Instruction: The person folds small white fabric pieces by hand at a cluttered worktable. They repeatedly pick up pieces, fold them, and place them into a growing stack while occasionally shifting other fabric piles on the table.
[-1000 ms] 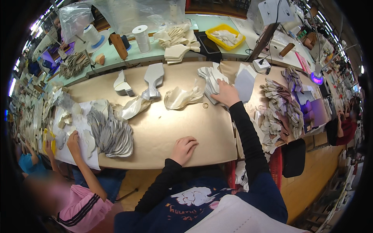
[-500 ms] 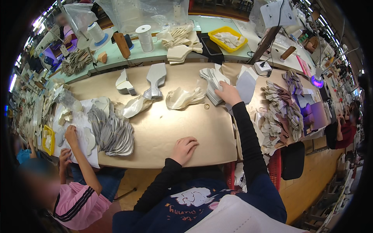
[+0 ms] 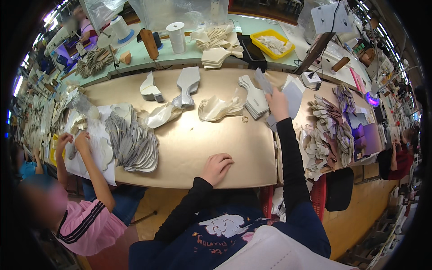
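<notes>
Head-worn fisheye, left of a side-by-side pair; upright, looks down and forward. Wearer's shirt (image 3: pixel 263 216) close at bottom, left hand (image 3: pixel 217 169) and right hand (image 3: pixel 276 102) mid-range at table (image 3: pixel 202 144), bench (image 3: pixel 168 60) farther off; straight edges bow toward rim.

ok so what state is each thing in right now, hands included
Right hand, fingers pinching a piece
Thin grey piece, gripped near its lower end
Left hand, resting on the table, fingers loosely curled
White stack, neatly piled
Cream pieces, loosely heaped, curling
Grey bundle, fanned out
Yellow tray, holding pale pieces
White spool, upright
Black device, flat, screen dark
</notes>
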`<control>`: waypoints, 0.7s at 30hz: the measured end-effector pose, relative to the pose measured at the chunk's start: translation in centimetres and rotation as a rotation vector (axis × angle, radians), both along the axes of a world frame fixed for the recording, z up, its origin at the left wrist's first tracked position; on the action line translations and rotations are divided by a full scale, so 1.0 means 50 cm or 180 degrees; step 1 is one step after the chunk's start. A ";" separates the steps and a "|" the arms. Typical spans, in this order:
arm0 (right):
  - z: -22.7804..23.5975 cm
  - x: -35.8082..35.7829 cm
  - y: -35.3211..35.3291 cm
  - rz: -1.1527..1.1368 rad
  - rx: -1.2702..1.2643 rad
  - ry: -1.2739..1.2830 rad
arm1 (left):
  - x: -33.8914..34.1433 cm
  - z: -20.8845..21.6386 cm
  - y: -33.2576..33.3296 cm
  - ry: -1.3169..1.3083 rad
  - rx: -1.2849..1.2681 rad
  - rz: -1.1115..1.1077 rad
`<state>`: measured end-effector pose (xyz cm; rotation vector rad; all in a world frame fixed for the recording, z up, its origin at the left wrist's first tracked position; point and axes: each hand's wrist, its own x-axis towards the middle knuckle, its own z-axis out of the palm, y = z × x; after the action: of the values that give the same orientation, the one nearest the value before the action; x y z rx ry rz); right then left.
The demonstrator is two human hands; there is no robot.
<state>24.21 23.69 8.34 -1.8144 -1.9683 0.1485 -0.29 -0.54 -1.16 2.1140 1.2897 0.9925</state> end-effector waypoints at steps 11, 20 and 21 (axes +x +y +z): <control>0.043 -0.004 -0.355 0.2473 -0.0202 0.0023 | -0.094 0.005 0.005 -0.5555 -0.1565 0.0817; -0.066 0.004 -0.455 0.1348 -0.1094 0.1441 | -0.091 0.024 0.012 -0.4793 -0.1782 0.1679; -0.071 -0.003 -0.453 0.1289 -0.1055 0.1498 | -0.091 0.028 0.015 -0.4687 -0.1855 0.1794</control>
<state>24.04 1.05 4.80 -1.3570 -2.0039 0.9847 -4.81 0.21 0.21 0.2342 1.0462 1.5976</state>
